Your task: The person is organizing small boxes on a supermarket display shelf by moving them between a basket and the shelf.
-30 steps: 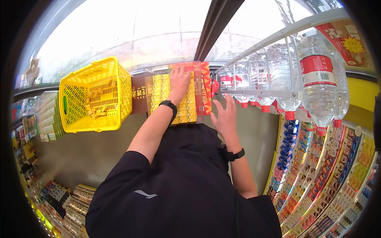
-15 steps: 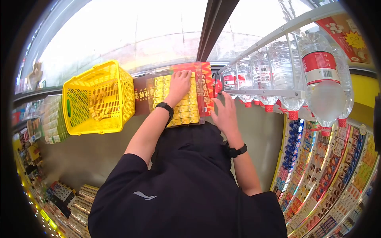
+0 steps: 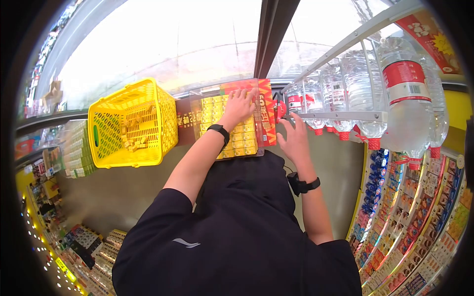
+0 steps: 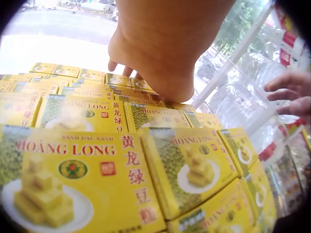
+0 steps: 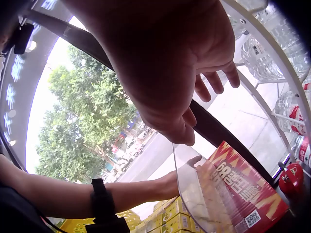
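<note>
My left hand [image 3: 240, 105] lies over the far right part of a stack of yellow mung bean cake boxes [image 3: 240, 143], its fingers extended toward the window. In the left wrist view the palm heel comes down right at the box tops [image 4: 189, 165], and most of its fingers are hidden behind the palm. To the right, my right hand [image 3: 295, 138] hovers empty beside the display, fingers spread and slightly bent. Between the hands stands a red printed panel [image 5: 243, 189] with a clear plastic sheet [image 5: 187, 179] along it.
A yellow shopping basket [image 3: 169, 123] with several small yellow pieces inside stands left of the stack. At the right, a white rack [image 3: 345, 116] holds large water bottles [image 3: 409, 93]. A red round object [image 3: 280, 109] sits by the panel. Windows run along the back.
My left hand has shifted slightly right across the boxes, its fingers more spread. The right hand stays beside the red panel. The head view has drifted, moving the whole scene right.
</note>
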The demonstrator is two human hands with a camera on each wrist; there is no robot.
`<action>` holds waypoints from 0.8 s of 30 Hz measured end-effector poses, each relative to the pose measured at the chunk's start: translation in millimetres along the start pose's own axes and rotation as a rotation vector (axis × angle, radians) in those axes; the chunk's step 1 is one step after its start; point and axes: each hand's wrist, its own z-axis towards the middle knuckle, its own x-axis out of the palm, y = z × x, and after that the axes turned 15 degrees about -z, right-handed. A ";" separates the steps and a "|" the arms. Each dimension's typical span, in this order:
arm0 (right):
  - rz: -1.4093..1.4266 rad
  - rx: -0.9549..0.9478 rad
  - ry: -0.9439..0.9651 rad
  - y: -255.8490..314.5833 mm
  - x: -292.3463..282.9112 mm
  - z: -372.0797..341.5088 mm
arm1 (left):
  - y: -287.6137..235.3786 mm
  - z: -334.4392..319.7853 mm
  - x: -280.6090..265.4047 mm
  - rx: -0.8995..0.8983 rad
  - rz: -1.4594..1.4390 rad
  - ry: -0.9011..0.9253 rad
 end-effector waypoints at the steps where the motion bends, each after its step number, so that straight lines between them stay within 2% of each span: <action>1: -0.004 0.002 0.002 -0.8 0.1 -0.3 | -1.5 1.8 -0.6 -0.029 -0.007 0.023; 11: 0.015 0.020 0.016 -8.3 3.8 -6.4 | -4.7 6.8 -10.7 -0.104 -0.020 0.142; 13: -0.009 0.019 0.017 -10.3 5.5 -6.4 | -7.4 7.0 -14.5 -0.110 0.029 0.216; 17: 0.004 0.022 0.019 -12.5 9.6 -4.3 | -6.7 -1.6 -14.8 -0.090 0.096 0.207; 19: 0.010 0.017 0.016 -11.9 9.3 -2.9 | -5.1 -3.3 -11.8 -0.086 0.038 0.157; 24: -0.003 0.007 0.002 -13.5 3.0 2.2 | -6.9 -0.8 -11.2 -0.094 0.066 0.181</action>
